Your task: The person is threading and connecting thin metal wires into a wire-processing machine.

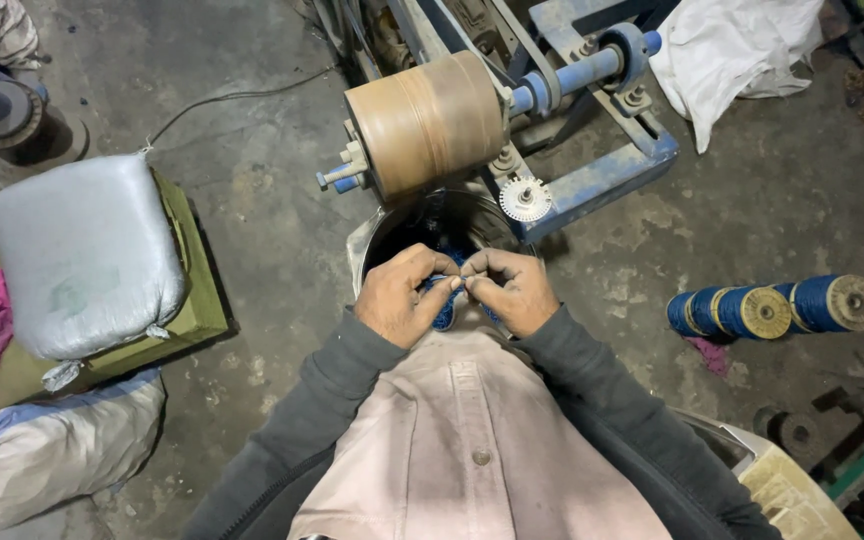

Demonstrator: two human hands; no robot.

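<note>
My left hand [399, 297] and my right hand [515, 291] meet close in front of my chest, fingertips pinched together on blue thread [446, 302] that bunches between them. Part of a blue spool shows under the fingers; most of it is hidden. Just beyond the hands stands a dark metal bucket [369, 243] with blue thread inside. Above it sits a brown drum roller [427, 122] on a blue metal machine frame [602, 175] with a small white gear [525, 200].
Two blue thread spools [772, 309] with tan ends lie on the concrete floor at right. A grey sack [82, 255] rests on a green block at left, another sack [42, 455] below it. White cloth [732, 45] lies at top right.
</note>
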